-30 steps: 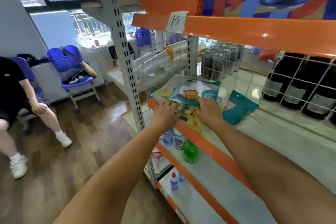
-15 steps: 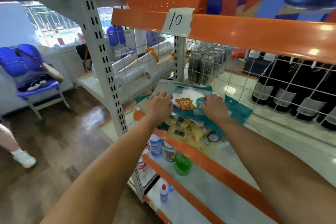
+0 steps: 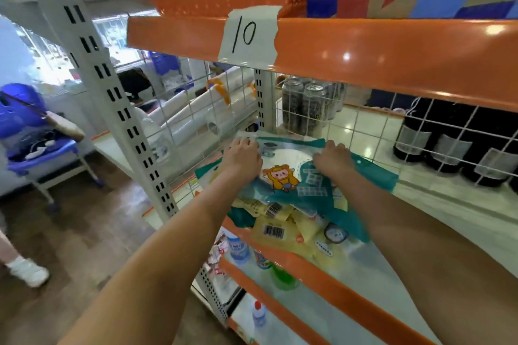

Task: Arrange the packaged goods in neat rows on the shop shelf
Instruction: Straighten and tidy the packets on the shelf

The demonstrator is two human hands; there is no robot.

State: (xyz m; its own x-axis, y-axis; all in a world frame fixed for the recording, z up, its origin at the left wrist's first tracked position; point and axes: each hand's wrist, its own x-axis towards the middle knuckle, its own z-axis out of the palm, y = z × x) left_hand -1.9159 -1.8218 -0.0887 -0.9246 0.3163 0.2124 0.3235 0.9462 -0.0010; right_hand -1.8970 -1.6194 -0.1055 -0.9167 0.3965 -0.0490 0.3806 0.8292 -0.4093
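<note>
Both hands on teal packet (image 3: pixel 283 176) atop loose pile at shelf (image 3: pixel 448 213) left end: our left hand (image 3: pixel 243 161) and right hand (image 3: pixel 332 159), fingers curled over its far edge. Risk: yellow packets (image 3: pixel 280 230) overhang front lip; our push on slick top packet could slide them off.

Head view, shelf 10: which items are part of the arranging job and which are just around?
In the job:
- teal cartoon packet, held by left hand and right hand
- yellow barcoded packets heaped under it
- teal packets lying beside

Just around:
- dark cans behind the wire grid
- black bottles
- small bottles on the lower shelf
- blue chair
- paper tag "10"
</note>
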